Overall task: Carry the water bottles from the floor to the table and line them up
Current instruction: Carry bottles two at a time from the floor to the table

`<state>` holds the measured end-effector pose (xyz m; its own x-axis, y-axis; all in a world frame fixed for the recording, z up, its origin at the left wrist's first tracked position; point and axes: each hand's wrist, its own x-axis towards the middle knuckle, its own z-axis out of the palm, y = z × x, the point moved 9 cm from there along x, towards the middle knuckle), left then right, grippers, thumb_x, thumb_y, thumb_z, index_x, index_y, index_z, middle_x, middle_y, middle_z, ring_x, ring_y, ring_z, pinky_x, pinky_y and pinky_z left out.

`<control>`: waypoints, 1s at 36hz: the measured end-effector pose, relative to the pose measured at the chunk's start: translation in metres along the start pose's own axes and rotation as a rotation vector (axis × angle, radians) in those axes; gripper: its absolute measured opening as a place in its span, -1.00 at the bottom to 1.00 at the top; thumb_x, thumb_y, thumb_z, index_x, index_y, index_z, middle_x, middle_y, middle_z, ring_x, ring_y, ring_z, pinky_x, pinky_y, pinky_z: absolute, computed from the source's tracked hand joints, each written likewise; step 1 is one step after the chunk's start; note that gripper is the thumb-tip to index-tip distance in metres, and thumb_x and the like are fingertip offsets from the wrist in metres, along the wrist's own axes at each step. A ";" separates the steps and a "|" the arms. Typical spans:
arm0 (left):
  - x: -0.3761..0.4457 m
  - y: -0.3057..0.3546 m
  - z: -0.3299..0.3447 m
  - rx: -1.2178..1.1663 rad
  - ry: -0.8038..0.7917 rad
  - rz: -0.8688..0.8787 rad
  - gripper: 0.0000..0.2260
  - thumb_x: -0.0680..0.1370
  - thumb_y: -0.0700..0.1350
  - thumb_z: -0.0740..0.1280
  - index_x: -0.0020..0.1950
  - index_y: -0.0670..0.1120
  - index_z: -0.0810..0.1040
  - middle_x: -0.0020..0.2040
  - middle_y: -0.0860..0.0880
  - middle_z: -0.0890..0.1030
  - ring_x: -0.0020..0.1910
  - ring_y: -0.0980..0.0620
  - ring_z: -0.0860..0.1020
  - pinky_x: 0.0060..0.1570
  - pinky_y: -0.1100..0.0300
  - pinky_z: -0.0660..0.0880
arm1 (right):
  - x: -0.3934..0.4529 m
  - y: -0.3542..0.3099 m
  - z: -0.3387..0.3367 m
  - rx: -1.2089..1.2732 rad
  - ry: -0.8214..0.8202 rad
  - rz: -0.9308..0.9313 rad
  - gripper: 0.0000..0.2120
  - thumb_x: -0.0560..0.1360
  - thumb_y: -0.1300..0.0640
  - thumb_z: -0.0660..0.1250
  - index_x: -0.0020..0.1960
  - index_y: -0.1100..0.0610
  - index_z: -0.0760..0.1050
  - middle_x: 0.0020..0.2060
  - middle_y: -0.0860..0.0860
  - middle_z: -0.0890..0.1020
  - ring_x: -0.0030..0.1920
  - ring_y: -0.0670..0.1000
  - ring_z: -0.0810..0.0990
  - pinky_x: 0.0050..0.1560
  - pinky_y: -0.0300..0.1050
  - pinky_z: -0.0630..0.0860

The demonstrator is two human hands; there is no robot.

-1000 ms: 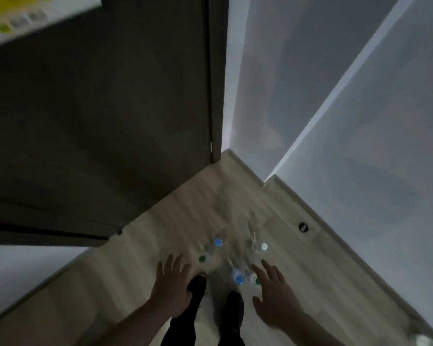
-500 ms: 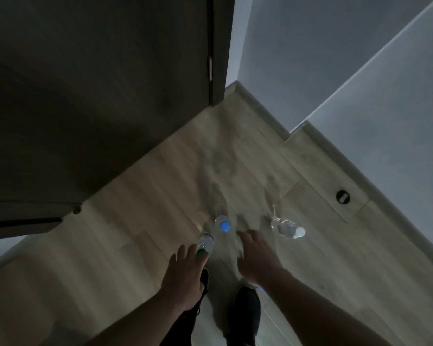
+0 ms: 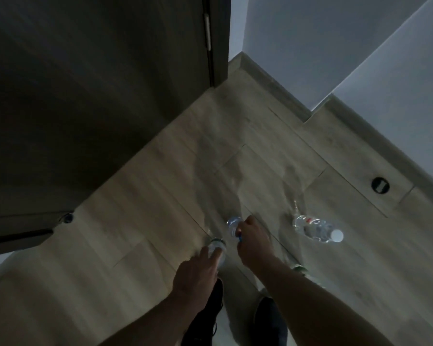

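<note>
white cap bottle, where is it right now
In the head view the white-capped bottle stands untouched on the wood floor, right of the right hand and near the round floor fitting.

The pale beige wood-grain plank floor [image 3: 140, 221] shows dark seams. A clear plastic bottle with a white cap [image 3: 316, 229] bears a small red mark. A second clear bottle [image 3: 233, 224] shows a blue cap. The dark brown door [image 3: 98, 83] meets grey-white walls [image 3: 310, 41]. Both shoes [image 3: 270, 320] are black.

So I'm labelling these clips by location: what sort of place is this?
Probably a room corner or hallway in a home: wood-look plank floor, pale walls with a skirting board, and a dark wooden door.
</note>
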<state>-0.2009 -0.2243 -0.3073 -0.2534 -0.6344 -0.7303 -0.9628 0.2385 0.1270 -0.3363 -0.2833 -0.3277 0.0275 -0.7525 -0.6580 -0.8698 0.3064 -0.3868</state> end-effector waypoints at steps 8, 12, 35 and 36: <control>-0.076 -0.008 -0.089 -0.102 0.126 -0.031 -0.57 0.64 0.12 0.22 0.48 0.06 0.26 0.20 0.00 0.49 -0.10 -0.01 0.63 -0.21 0.14 0.51 | -0.093 -0.030 -0.082 0.066 0.008 0.032 -0.80 0.40 0.27 0.37 0.00 0.10 0.58 0.03 0.05 0.49 -0.02 0.15 0.59 -0.07 -0.07 0.50; -0.148 -0.006 -0.159 -0.131 0.161 -0.008 -0.60 0.62 0.14 0.24 0.42 0.06 0.33 0.15 0.02 0.51 -0.12 0.00 0.63 -0.24 0.14 0.50 | -0.171 -0.056 -0.148 0.106 0.041 0.066 -0.84 0.42 0.23 0.35 0.00 0.12 0.57 0.00 0.05 0.48 -0.03 0.15 0.59 -0.14 -0.08 0.42; -0.533 0.117 -0.494 -0.227 0.438 0.414 -0.80 0.56 0.14 0.33 0.04 0.15 0.33 -0.07 0.10 0.48 -0.19 0.00 0.56 -0.26 0.09 0.43 | -0.604 -0.149 -0.412 0.347 0.353 0.211 -0.85 0.36 0.08 0.48 -0.20 -0.10 0.52 -0.16 -0.13 0.46 -0.21 -0.03 0.52 -0.26 -0.20 0.42; -0.538 0.124 -0.495 -0.224 0.432 0.428 -0.79 0.55 0.15 0.33 0.02 0.17 0.32 -0.07 0.11 0.48 -0.19 0.02 0.56 -0.26 0.11 0.41 | -0.616 -0.145 -0.412 0.355 0.368 0.222 -0.84 0.37 0.08 0.48 -0.22 -0.11 0.51 -0.16 -0.13 0.46 -0.22 -0.06 0.52 -0.27 -0.22 0.42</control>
<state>-0.2298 -0.2172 0.4333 -0.5889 -0.7672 -0.2544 -0.7527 0.4059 0.5183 -0.4299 -0.1045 0.4004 -0.3667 -0.7818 -0.5043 -0.6142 0.6106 -0.5000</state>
